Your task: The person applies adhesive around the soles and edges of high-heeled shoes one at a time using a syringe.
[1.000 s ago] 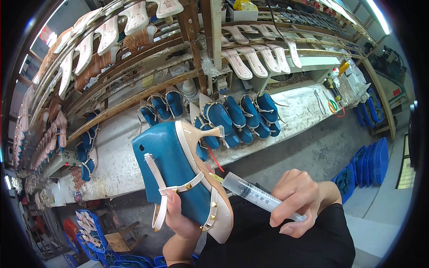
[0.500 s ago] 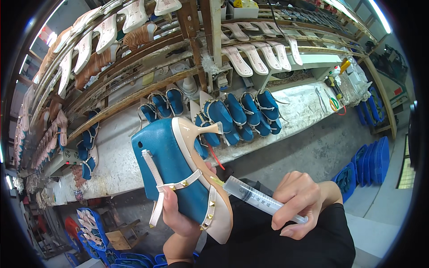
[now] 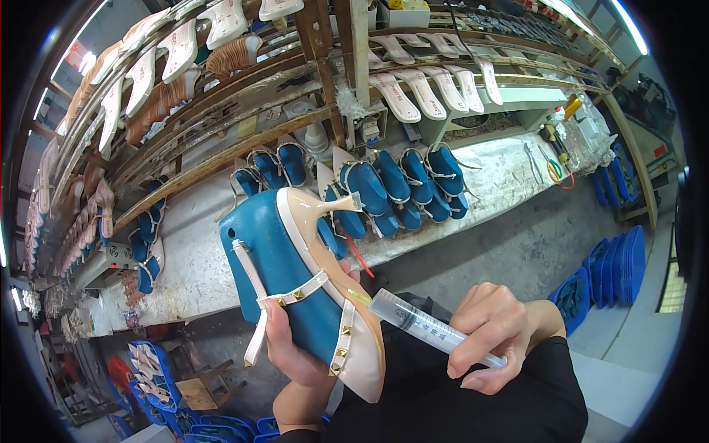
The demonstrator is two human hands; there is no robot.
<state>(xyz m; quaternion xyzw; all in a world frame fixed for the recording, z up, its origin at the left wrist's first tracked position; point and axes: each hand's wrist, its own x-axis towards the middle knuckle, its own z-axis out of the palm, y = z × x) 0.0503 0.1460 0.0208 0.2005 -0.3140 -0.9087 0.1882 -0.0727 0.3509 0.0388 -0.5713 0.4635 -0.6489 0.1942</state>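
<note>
Before the white counter (image 3: 491, 171) and its wooden rack (image 3: 221, 167), we hold up a shoe (image 3: 304, 289) and a syringe (image 3: 425, 328).
Our left hand (image 3: 295, 362) has its fingers clamped on the shoe; our right hand (image 3: 491, 325) has its fingers closed around the syringe. Its yellow tip (image 3: 360, 296) points at the sole (image 3: 331, 269); we cannot tell whether they touch. Beyond, blue shoes (image 3: 365, 186) crowd the counter.

Right: room over floor (image 3: 487, 229) between bench (image 3: 502, 166) and right hand (image 3: 491, 328) | centre: held shoe (image 3: 330, 262) blocks | far: shoe rows (image 3: 394, 181) obstruct bench
</note>
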